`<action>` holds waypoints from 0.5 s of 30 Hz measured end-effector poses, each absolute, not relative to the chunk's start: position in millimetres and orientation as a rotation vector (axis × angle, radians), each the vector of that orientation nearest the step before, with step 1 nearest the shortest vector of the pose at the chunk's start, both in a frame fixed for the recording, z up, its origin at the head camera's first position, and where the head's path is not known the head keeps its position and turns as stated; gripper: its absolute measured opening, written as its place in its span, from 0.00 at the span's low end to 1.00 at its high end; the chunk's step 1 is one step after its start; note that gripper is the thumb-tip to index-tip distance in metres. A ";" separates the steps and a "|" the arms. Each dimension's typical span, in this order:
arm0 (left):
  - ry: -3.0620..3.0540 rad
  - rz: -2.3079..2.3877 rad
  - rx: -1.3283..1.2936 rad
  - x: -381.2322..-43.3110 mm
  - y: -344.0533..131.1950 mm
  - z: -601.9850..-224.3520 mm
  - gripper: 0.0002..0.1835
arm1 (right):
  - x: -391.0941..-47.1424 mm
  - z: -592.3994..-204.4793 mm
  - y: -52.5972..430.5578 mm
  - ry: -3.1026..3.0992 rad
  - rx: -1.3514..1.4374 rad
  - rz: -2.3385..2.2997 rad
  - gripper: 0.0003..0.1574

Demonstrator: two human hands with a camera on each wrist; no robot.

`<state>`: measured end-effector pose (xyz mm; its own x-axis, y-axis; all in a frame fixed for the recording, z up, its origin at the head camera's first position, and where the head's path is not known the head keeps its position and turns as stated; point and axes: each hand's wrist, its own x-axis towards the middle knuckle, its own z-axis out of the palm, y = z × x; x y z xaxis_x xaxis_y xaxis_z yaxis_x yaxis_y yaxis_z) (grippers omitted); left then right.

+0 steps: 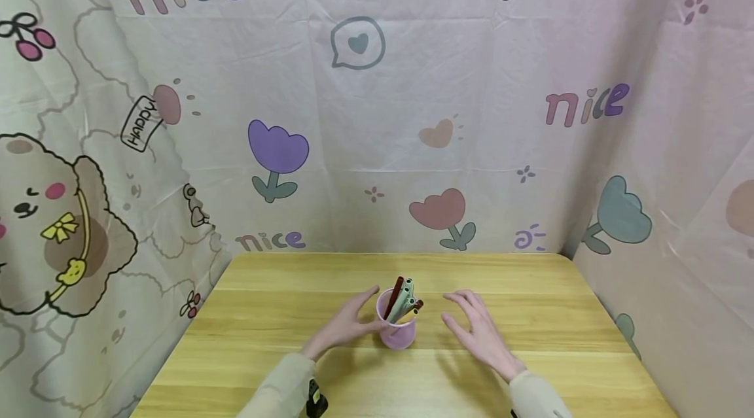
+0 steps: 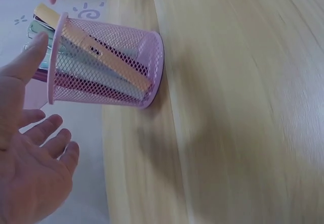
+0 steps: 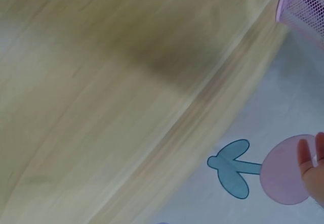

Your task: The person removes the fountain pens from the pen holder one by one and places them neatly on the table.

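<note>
A pink mesh pen holder (image 1: 398, 337) stands upright on the wooden table, with several pens leaning in it. Some pens are pale green (image 1: 402, 303), others dark red (image 1: 393, 297), and one is yellow-orange (image 2: 109, 57). My left hand (image 1: 347, 323) is spread at the holder's left side, thumb across its front near the rim and fingers reaching behind. In the left wrist view the thumb overlaps the pens at the rim, while the palm faces the holder. To the right of the holder, apart from it, my right hand (image 1: 477, 330) hovers with loosely bent fingers and nothing in them.
The light wooden table (image 1: 265, 313) has its back edge against a printed curtain (image 1: 353, 110) with flowers and lettering. More curtain hangs along the left and right sides. A black device with a yellow mark (image 1: 316, 400) sits at the left wrist.
</note>
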<state>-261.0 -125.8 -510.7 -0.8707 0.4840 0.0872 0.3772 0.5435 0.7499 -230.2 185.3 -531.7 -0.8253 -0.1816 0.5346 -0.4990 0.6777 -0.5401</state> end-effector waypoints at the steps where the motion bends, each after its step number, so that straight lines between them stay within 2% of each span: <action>1: 2.622 1.267 0.748 -261.9 -123.8 -511.3 0.49 | -230.5 -531.6 184.0 -2.436 0.536 0.974 0.24; 15: 2.476 1.475 0.802 -266.9 -105.5 -516.1 0.51 | -232.7 -533.2 169.3 -2.305 0.691 1.036 0.19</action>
<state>-266.9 -105.5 -516.1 -0.8458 0.5150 0.1394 0.3678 0.3735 0.8516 -232.7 169.3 -533.2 -0.7374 -0.2361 0.6329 -0.6300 0.5785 -0.5182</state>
